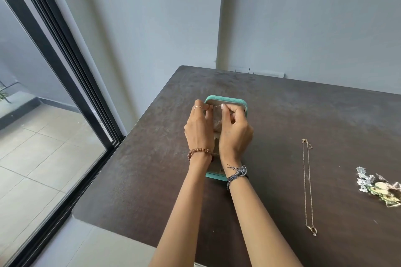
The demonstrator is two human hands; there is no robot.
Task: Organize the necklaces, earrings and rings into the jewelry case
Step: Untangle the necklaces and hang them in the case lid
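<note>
View: one head camera, wide-angle
Position: above table's point(282, 115) near edge
Facing: forward and down, towards far wall point(303, 17)
Nearness: close over both forearms
Shared: single view

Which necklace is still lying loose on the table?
The gold chain, stretched out straight right of the case. The other, thinner chain is pinched between both hands above the case.

No text, label, brand, number or sign can be read anywhere in this view. The teal jewelry case point(225, 102) shows a plain rim, and the dark table point(303, 115) carries no writing.
</note>
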